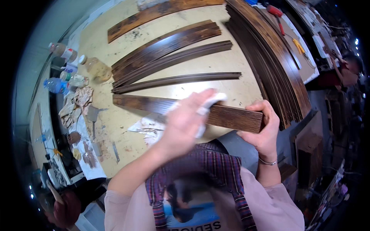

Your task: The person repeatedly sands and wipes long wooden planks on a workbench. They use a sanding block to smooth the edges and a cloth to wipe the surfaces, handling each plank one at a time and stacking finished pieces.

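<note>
A dark brown wooden plank (236,118) lies slantwise across the near side of the table, its right end tilted toward me. My right hand (268,127) grips that right end, fingers on top and thumb beneath. Smeared by motion, my left hand (184,120) presses a white cloth (219,97) onto the plank's middle. Just beyond are a narrow dark strip (181,79) and several more brown planks (169,46), fanned out from the left. Under my left wrist, a stained crumpled cloth (148,126) rests on the table.
A tall stack of dark planks (266,57) borders the table (127,144) on the right. At its left edge stand a jar of yellowish liquid (98,70), plastic bottles (58,85), stained rags (77,106) and a scraper (93,117). A red mallet (275,13) lies at far right. Other people are nearby on both sides.
</note>
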Demonstrator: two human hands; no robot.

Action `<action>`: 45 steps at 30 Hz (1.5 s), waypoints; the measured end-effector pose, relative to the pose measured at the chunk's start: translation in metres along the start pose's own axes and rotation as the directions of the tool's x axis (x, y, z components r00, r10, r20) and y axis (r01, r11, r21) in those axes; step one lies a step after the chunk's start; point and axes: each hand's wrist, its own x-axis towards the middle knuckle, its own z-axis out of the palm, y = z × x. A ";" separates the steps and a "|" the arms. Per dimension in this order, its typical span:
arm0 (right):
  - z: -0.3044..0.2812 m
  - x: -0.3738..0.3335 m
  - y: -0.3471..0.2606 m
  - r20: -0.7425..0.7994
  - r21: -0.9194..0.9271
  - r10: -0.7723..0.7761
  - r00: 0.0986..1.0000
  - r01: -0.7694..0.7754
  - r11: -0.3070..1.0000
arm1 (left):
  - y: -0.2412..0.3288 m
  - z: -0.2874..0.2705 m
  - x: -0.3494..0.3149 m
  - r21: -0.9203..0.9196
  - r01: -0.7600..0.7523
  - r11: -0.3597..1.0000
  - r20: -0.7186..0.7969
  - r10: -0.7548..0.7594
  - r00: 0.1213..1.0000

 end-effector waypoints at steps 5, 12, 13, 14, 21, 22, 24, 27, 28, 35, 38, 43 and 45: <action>-0.002 -0.006 0.008 -0.026 0.005 0.074 0.997 -0.073 0.997 | -0.028 0.004 -0.008 0.657 -0.364 0.660 0.231 0.283 0.931; -0.006 -0.018 0.006 0.257 -0.420 0.327 0.909 -0.200 0.885 | -0.140 -0.086 -0.048 0.821 -0.235 0.520 -0.028 0.447 0.894; -0.007 -0.016 0.008 0.333 -0.661 0.293 0.896 0.000 0.750 | -0.143 -0.085 -0.050 0.817 -0.243 0.523 -0.008 0.431 0.902; -0.009 -0.015 0.011 0.404 -0.820 0.282 0.870 0.208 0.533 | -0.140 -0.073 -0.049 0.814 -0.270 0.514 0.005 0.460 0.888; 0.064 -0.017 0.038 0.462 -0.729 0.454 0.762 0.033 0.684 | -0.084 0.004 -0.042 0.791 -0.407 0.457 0.134 0.520 0.843; 0.066 -0.024 0.046 0.443 -0.725 0.377 0.813 0.077 0.685 | -0.082 -0.002 -0.041 0.786 -0.428 0.446 0.143 0.542 0.828; 0.066 -0.032 0.047 0.446 -0.706 0.336 0.830 0.094 0.702 | -0.076 -0.029 -0.046 0.777 -0.463 0.427 0.169 0.567 0.806; 0.054 -0.043 0.053 0.408 -0.732 0.224 0.885 0.171 0.660 | -0.082 -0.092 -0.045 0.885 -0.352 0.305 0.126 0.571 0.811; 0.049 -0.049 0.053 0.405 -0.731 0.211 0.890 0.177 0.659 | -0.106 -0.117 -0.051 0.932 -0.248 0.263 0.043 0.601 0.798; 0.036 -0.073 0.056 0.354 -0.747 0.113 0.929 0.207 0.632 | -0.141 -0.232 -0.099 0.623 0.305 0.720 -0.644 0.252 0.722; 0.037 -0.078 0.068 0.318 -0.754 0.057 0.946 0.216 0.620 | -0.104 -0.193 -0.080 0.243 0.341 0.908 -0.762 -0.039 0.646; 0.039 -0.073 0.073 0.316 -0.734 0.077 0.946 0.192 0.652 | -0.104 -0.155 -0.064 0.166 0.209 0.964 -0.641 -0.056 0.766; 0.037 -0.054 0.058 0.382 -0.565 0.263 0.886 -0.001 0.825 | -0.117 -0.170 -0.066 -0.189 0.115 0.975 -0.751 -0.219 0.623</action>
